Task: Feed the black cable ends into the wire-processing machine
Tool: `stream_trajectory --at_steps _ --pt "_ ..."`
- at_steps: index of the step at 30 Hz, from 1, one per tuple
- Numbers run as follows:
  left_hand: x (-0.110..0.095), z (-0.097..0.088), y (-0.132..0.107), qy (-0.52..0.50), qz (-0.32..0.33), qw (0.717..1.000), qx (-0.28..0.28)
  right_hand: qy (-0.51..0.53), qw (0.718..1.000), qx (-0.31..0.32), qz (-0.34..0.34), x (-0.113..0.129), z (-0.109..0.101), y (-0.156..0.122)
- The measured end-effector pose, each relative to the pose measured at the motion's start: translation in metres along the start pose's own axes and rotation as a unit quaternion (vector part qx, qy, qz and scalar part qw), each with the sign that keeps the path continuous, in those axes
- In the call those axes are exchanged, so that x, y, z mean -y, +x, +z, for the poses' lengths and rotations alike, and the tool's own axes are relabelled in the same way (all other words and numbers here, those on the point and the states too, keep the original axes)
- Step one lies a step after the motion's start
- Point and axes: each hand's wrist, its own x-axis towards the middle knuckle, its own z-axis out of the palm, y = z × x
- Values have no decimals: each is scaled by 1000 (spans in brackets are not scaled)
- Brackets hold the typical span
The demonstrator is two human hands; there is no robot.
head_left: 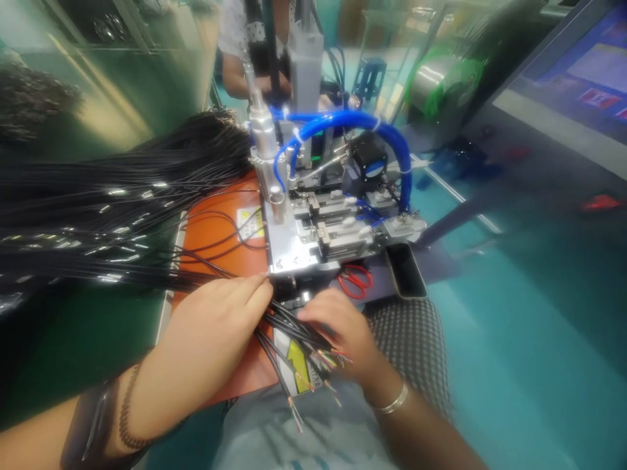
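- Okay, through the head camera I saw the left hand (215, 333) at lower centre, its fingers (255, 294) closed together at the front edge of the steel fixture plate (294, 254), with thin black cables running under them; I could not tell whether that grip clamped them.
- Just right of it, the right hand (340, 333) curved down over a group of short black cables (298, 329), narrow and close on them, though I could not tell whether that grip held them firmly.
- Those cables fanned toward the lower centre, ending in stripped coloured wires (326, 360) over a yellow-arrow label (296, 369).
- Beneath them, an orange mat (220, 228) lay on a green worktop (83, 346), carrying a yellow warning label (249, 223).
- A long mass of black cables (122, 196) filled the left of the frame, reaching across the mat toward the plate.
- Blue pneumatic tubing (353, 121) arched over the fixture, below a silver cylinder (306, 65) at top centre.
- Red-handled scissors (355, 281) and a black phone (405, 271) lay side by side just beyond the right hand.
- At upper right I saw a spool with a green rim (443, 85) and a monitor (573, 72).
- A co-worker's arm (245, 81) showed behind the fixture at the top.
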Motion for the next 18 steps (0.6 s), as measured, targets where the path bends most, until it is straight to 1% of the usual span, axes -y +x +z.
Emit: stream_trajectory --at_steps 3,5,6,10,11,13,14,15,18 --pt "1 4 -3 29 7 999 -33 15 999 26 -12 -1 0 0" --pt "1 7 -3 51 11 997 -62 25 1000 17 -7 -1 1 1" --pt "2 7 -3 59 10 996 -67 27 1000 7 4 -1 2 2" --pt "0 7 0 58 2 998 -22 25 998 -31 57 -1 7 5" --pt "-1 7 0 56 3 998 -17 23 996 -44 70 -1 8 6" --pt "-3 9 0 52 13 998 -32 21 994 -65 84 -2 9 8" --pt "-3 12 0 51 20 998 -40 21 994 -63 82 -2 9 8" --pt "-4 14 -1 49 26 997 -46 23 996 -49 72 -3 9 8" --pt "-4 21 -3 49 39 996 -68 31 999 16 17 -7 7 8"
